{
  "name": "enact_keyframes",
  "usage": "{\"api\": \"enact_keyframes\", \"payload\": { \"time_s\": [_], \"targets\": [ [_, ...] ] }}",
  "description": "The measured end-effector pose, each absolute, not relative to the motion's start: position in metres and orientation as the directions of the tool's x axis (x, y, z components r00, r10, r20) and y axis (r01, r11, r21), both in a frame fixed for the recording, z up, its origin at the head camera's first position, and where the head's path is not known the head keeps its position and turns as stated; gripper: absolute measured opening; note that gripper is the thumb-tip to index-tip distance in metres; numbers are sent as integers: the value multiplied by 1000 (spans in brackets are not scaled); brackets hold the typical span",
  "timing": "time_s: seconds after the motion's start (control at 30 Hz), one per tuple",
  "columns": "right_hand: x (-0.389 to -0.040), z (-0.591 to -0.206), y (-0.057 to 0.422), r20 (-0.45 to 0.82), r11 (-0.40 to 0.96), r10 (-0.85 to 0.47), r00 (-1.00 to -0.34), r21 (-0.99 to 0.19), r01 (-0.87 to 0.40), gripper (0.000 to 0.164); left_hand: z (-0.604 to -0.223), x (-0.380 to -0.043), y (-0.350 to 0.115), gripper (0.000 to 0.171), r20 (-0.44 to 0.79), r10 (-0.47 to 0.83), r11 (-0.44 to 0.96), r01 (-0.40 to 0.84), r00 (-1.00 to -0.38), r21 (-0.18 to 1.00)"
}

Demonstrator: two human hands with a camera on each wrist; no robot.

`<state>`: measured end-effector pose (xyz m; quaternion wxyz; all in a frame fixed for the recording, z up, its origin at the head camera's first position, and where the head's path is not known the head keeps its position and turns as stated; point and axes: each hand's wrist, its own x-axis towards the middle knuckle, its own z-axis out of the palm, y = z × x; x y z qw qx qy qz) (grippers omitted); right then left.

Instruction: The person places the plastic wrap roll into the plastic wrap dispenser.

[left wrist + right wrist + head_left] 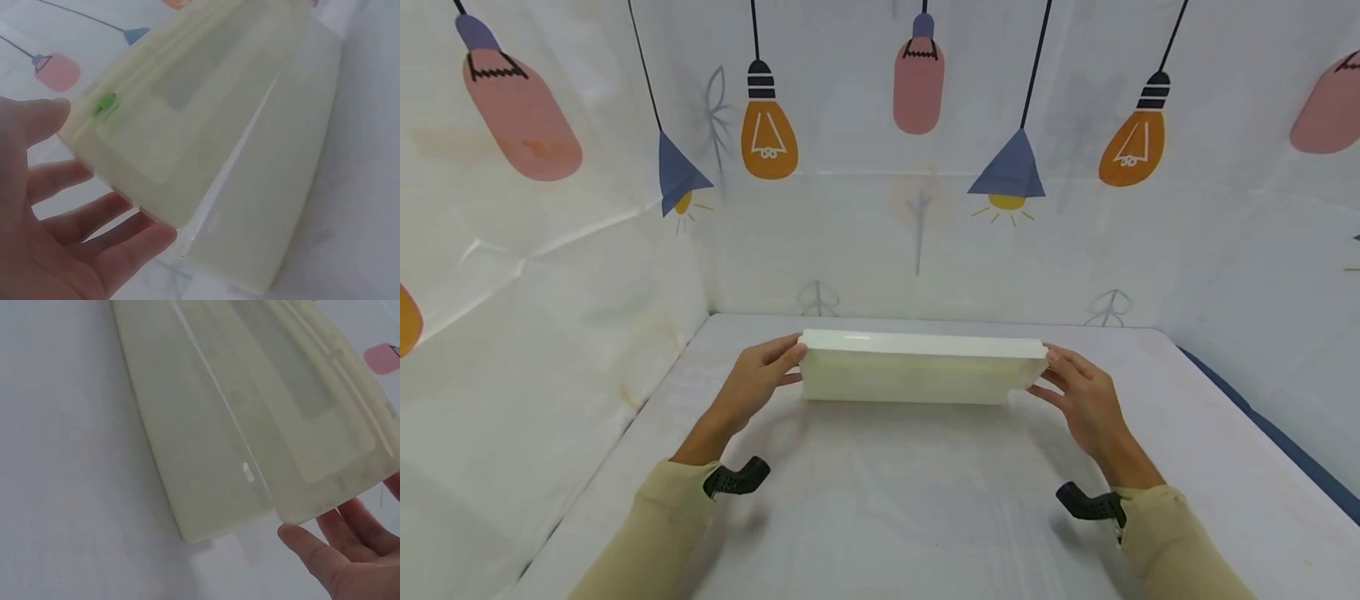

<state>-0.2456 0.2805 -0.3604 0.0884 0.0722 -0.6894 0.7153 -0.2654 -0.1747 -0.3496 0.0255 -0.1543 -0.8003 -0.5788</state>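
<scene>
A long cream plastic box (pixel 910 377) is held level above the far half of the table, tilted so one long face turns toward me. My left hand (pixel 752 379) holds its left end, thumb at the upper edge and fingers along the short side. At the other end, my right hand (pixel 1086 404) grips the corner between thumb and fingers. The left wrist view shows a small green patch (pixel 105 104) near the box's edge. A straight ridge (pixel 219 394) runs lengthwise between two broad, slightly see-through faces in the right wrist view.
A white cover lies over the table (pixel 910 500). Behind it and to the left hang white sheets (pixel 850 233) printed with lamps and bulbs. A dark blue strip (pixel 1262 425) runs beside the right edge. Each wrist wears a black strap mount (pixel 737 477).
</scene>
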Motion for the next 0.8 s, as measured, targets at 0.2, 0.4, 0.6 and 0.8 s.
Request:
{"api": "enact_keyframes", "payload": {
  "time_s": [0.2,0.4,0.6,0.8],
  "targets": [
    [-250,-358,281,250,-59,7,-968,-966,-250,56,-346,-269,-177,65,243,231,250,299,-942,921],
    [-254,-358,282,278,-72,9,-961,-958,-278,55,-342,-271,-182,66,210,254,297,283,-944,912],
    [-258,-359,283,341,-141,-15,-940,-931,-335,51,-339,-274,-184,66,187,276,315,273,-943,909],
    [-260,-361,285,371,-137,-44,-927,-922,-362,51,-341,-277,-182,62,232,280,225,299,-932,928]
  ]
}}
